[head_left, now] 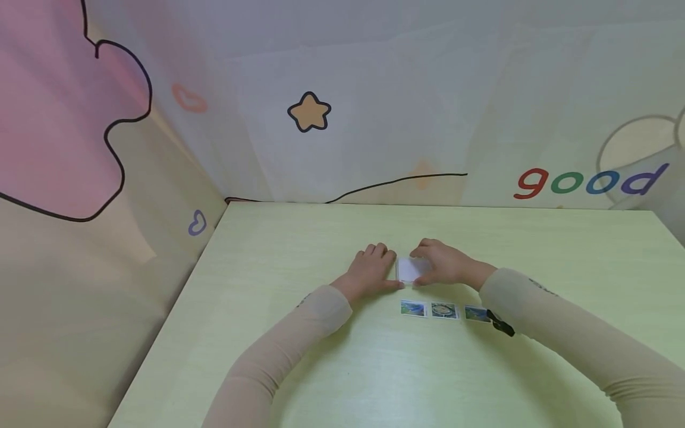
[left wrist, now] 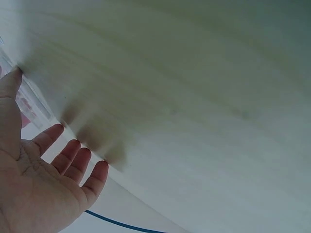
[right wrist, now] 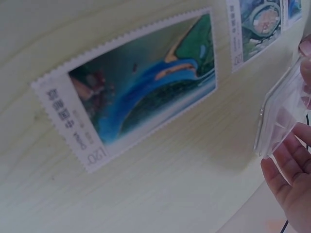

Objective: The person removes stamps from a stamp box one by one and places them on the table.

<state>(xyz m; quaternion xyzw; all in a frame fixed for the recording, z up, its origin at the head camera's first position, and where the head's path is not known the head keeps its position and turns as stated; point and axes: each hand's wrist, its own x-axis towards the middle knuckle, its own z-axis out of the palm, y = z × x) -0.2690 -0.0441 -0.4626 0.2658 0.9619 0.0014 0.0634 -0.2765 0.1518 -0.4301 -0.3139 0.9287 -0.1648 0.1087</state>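
Note:
My right hand (head_left: 444,263) grips a thin rectangular stack of clear plastic sleeves (head_left: 409,270), thumb at its near edge and fingers at its far edge. The stack's clear rim (right wrist: 265,114) shows in the right wrist view. Along the stack's left side, my left hand (head_left: 369,270) rests on the table with relaxed fingers, its thumb by the near left corner. Nearer to me lie three postage stamps in a row: a blue-green left stamp (head_left: 413,308), a middle stamp (head_left: 444,310) with a round pattern, and a right stamp (head_left: 476,314), partly behind the right sleeve.
The pale green table (head_left: 299,249) ends at a printed cloth backdrop (head_left: 374,119) at the back and left. A black strap (head_left: 500,324) hangs under the right wrist, close to the right stamp.

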